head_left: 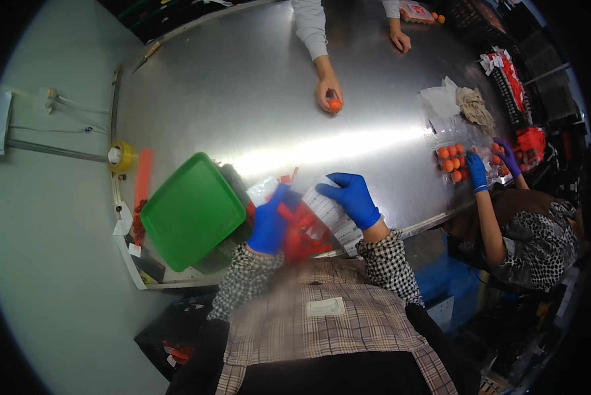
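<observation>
Right hand (358, 201) pinches labels (336, 217), left hand (266, 227) blurred beside red netting (302, 242), grip unclear, tray (193, 210) at nine o'clock! Handling labels, seemingly; next wants steadiness.

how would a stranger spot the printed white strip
At the near edge of the metal table, find the wearer's gloved right hand. The printed white strip slants down from it, dark print setting it apart from the red material alongside.
</observation>
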The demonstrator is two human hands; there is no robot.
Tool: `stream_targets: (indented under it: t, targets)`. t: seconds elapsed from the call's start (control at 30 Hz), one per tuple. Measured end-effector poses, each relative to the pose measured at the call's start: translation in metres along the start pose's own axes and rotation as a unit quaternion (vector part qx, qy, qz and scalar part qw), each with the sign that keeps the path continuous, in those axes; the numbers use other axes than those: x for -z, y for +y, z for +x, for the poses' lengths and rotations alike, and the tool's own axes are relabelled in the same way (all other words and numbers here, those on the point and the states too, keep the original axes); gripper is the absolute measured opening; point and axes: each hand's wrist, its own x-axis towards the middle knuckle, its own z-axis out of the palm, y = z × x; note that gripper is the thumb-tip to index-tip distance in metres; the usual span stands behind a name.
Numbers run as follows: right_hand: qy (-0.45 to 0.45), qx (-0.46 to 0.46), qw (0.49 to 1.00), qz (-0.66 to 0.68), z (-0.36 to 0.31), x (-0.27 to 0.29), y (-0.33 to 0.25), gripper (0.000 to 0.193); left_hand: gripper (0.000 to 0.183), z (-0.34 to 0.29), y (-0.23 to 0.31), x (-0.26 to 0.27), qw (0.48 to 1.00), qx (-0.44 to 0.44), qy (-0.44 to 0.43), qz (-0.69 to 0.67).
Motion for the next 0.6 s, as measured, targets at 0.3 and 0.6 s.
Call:
stream_targets:
  t: [0.3, 0.6]
  targets:
    - [-0.042, 0.034, 0.994, -0.092, -0.016, 0.001, -0.029, 0.028, 0.019, -0.016, 0.014, -0.009, 0.997, 0.029, -0.055, 0.036]
    - [0.057, 0.068, 0.995, -0.054, -0.033, 0.003, -0.019, 0.025, 0.008, -0.023, 0.008, -0.011, 0.982, -0.105, 0.037, 0.155]
